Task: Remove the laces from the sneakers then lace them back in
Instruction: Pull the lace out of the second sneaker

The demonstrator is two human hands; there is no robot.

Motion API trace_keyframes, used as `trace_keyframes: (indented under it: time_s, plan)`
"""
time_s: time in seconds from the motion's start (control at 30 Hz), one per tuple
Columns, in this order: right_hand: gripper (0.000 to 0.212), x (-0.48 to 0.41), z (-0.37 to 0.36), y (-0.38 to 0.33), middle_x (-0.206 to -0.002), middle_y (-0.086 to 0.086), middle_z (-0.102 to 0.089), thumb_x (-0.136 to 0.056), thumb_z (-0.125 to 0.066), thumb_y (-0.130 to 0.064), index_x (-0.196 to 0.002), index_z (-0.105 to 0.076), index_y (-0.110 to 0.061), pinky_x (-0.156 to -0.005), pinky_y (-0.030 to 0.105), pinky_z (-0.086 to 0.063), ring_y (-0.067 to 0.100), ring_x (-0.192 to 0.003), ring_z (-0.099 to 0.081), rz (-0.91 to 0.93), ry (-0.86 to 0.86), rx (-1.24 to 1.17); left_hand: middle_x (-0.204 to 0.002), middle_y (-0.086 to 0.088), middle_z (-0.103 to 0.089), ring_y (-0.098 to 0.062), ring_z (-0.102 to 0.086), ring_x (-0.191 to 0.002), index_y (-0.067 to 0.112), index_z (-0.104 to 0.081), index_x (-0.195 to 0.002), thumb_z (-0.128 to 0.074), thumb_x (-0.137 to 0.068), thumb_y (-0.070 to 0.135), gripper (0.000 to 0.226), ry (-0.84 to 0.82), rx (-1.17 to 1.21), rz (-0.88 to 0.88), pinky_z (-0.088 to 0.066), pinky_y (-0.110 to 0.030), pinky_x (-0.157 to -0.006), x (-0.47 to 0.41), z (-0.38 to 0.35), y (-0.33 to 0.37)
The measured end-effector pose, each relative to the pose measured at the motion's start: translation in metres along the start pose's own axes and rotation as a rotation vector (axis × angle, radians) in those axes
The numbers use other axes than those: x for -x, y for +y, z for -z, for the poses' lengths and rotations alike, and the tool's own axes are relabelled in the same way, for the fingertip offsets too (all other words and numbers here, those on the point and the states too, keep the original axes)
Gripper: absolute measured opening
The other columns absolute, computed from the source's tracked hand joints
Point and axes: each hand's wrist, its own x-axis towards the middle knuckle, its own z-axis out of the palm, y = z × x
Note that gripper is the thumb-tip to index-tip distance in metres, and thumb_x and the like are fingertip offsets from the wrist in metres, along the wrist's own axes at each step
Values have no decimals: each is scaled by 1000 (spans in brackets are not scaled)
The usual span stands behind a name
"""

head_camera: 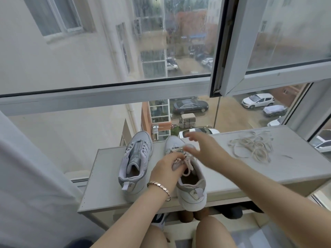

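Two pale grey sneakers stand side by side on a white shelf top [232, 169], toes toward the window. The left sneaker [134, 163] has no lace in its eyelets. The right sneaker [189, 185] still carries its lace [188, 169]. My left hand [166, 169], a bracelet on its wrist, grips the tongue and upper lacing of the right sneaker. My right hand [202, 149] hovers over that shoe's forefoot, blurred, fingers spread and holding nothing I can see. A loose lace [254, 147] lies in a tangled pile on the shelf to the right.
A large window with a white frame [107, 97] stands directly behind the shelf; an opened sash [238, 51] hangs at upper right. A white curtain [26, 176] hangs at the left. My knees [211, 233] sit below the shelf's front edge.
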Motion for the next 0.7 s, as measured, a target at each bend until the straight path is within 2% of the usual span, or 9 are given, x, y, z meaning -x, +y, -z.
trace_keyframes:
  time_s: [0.07,0.17,0.23,0.33,0.47,0.57,0.63,0.7]
  plan:
    - [39,13,-13,13,-128,2,-47,-92,-55,-32,-127,-51,-18,-101,24,-28,17,-126,-35,44,9,89,-115,5,-62,-13,-54,-107,23,-64,-106,-60,-87,25,19,14,-9,0,-42,-24,-86,-1,0,2]
    - [27,28,-19,21,-114,1,-52,-92,-55,-30,-114,-62,-16,-94,20,-32,14,-114,-40,113,84,67,-105,6,-61,-11,-53,-102,24,-62,-93,-61,-87,24,7,21,-25,-7,-40,-22,-81,-3,-1,3]
    - [24,31,-18,24,-105,3,-56,-88,-61,-26,-109,-67,-14,-88,23,-37,18,-104,-46,169,136,96,-101,8,-59,-5,-51,-95,26,-59,-85,-62,-86,20,7,36,26,-4,-40,-20,-79,-4,-1,6]
    - [29,32,-18,27,-103,4,-57,-83,-68,-23,-111,-67,-16,-84,25,-38,20,-99,-50,211,80,126,-88,9,-62,-3,-55,-83,24,-59,-80,-61,-86,11,14,132,235,19,-46,-15,-72,-9,1,17]
    - [25,27,-23,20,-104,5,-56,-86,-64,-27,-106,-67,-13,-81,25,-40,21,-97,-52,160,126,100,-75,-5,-64,-12,-60,-62,18,-55,-73,-55,-89,5,20,185,506,185,-45,-15,-47,-23,15,34]
    - [23,23,-27,14,-100,4,-54,-87,-62,-32,-96,-67,-11,-78,28,-41,20,-91,-52,123,131,127,-65,-8,-63,-17,-60,-58,9,-53,-73,-49,-92,4,21,207,805,344,-53,-27,-56,-28,31,48]
    - [19,20,-27,14,-98,-1,-51,-86,-63,-32,-93,-66,-14,-81,28,-42,17,-92,-51,84,132,72,-62,-9,-60,-20,-59,-59,6,-50,-72,-46,-95,10,24,242,1003,397,-54,-35,-64,-32,44,54]
    - [14,18,-23,14,-98,-5,-47,-86,-62,-28,-92,-64,-15,-85,27,-43,14,-94,-51,40,111,6,-69,-11,-59,-21,-58,-65,5,-50,-71,-46,-96,13,26,286,989,380,-53,-35,-69,-37,54,50]
